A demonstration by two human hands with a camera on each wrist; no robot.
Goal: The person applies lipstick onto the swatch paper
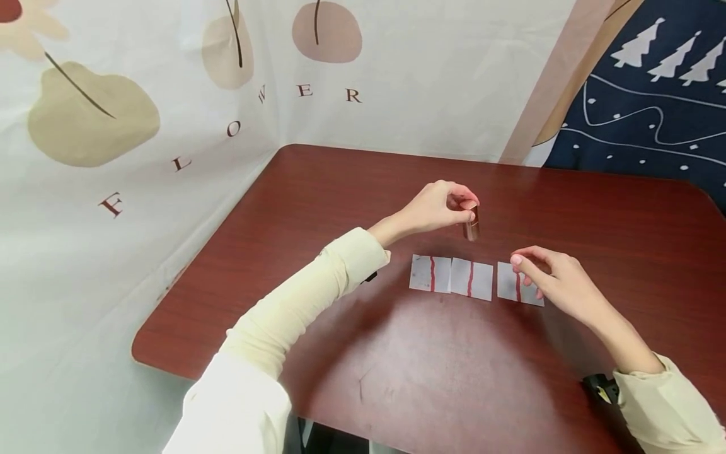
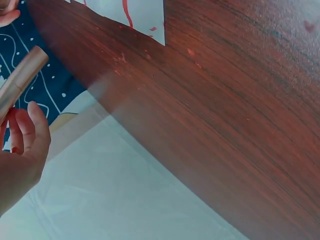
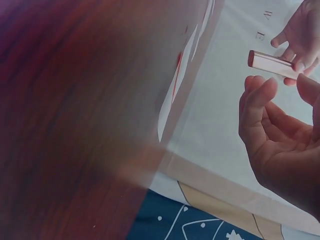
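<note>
My left hand (image 1: 433,208) pinches a shiny copper-coloured lipstick tube (image 1: 472,226) between thumb and fingers. The tube hangs upright above the table, just behind the paper pieces. In the right wrist view the lipstick tube (image 3: 272,64) looks capped, with a band around it. My right hand (image 1: 567,287) hovers over the right-hand paper (image 1: 505,280), fingers loosely bent and holding nothing; it covers part of that sheet. The middle paper (image 1: 481,280) and left paper (image 1: 421,273) lie side by side. Each piece bears one wavy red line.
A reddish-brown wooden table (image 1: 329,195) with rounded corners carries everything. Behind and to the left hangs a white printed cloth (image 1: 442,82); a dark blue cloth (image 1: 624,113) with white trees hangs at the back right. Small red smudges mark the tabletop near one paper.
</note>
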